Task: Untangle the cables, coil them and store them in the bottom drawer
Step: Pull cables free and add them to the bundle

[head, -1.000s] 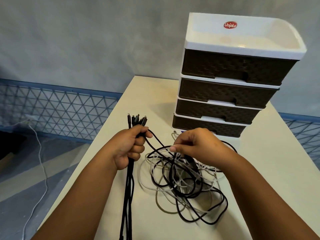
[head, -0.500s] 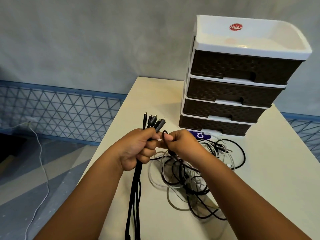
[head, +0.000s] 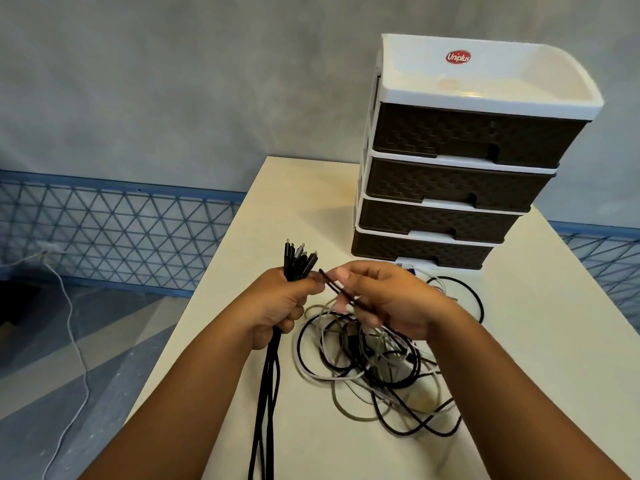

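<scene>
My left hand grips a bundle of black cables; their plug ends stick up above my fist and the strands hang down past the table's front edge. My right hand pinches a thin black cable end just right of the left fist. A tangle of black and white cables lies on the cream table under and in front of my right hand. Behind it stands a drawer unit with brown fronts; its bottom drawer is shut.
The drawer unit has a white top tray and several shut drawers. The table's left edge drops to the floor, where a white cord trails. A blue lattice fence runs along the grey wall.
My right hand lifted a black cable end out of the tangle and brought it up beside the left fist. The left hand kept its grip on the bundle.
</scene>
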A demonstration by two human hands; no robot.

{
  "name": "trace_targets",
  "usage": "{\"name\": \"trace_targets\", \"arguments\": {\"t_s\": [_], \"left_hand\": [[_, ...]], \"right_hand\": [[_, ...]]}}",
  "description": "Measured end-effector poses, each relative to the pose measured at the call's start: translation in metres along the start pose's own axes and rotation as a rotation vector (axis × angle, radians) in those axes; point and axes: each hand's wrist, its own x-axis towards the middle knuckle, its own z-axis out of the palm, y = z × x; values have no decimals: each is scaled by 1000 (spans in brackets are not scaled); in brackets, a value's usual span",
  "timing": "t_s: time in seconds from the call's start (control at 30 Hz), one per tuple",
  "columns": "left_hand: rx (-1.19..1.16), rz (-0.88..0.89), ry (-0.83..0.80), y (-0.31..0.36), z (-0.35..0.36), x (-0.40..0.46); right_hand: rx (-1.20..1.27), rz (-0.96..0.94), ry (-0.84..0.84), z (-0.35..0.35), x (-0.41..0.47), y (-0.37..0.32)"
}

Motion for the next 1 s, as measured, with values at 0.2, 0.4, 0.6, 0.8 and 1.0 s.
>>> {"name": "trace_targets", "arguments": {"t_s": [0.2, 0.4, 0.6, 0.8, 1.0], "left_hand": [[-16, -31, 55, -4, 5, 6], [13, -5, 8, -1, 19, 7], [87, 13, 12, 0, 30, 5], [77, 3, 22, 2, 36, 3], [29, -54, 60, 1, 36, 4]], "right_hand": [[11, -349, 323, -27, -31, -43], [49, -613, 275, -27, -56, -93], [80, -728, 230, -27, -60, -123], [20, -1081, 329, -29, -78, -148], [-101, -892, 594, -60, -69, -117]]}}
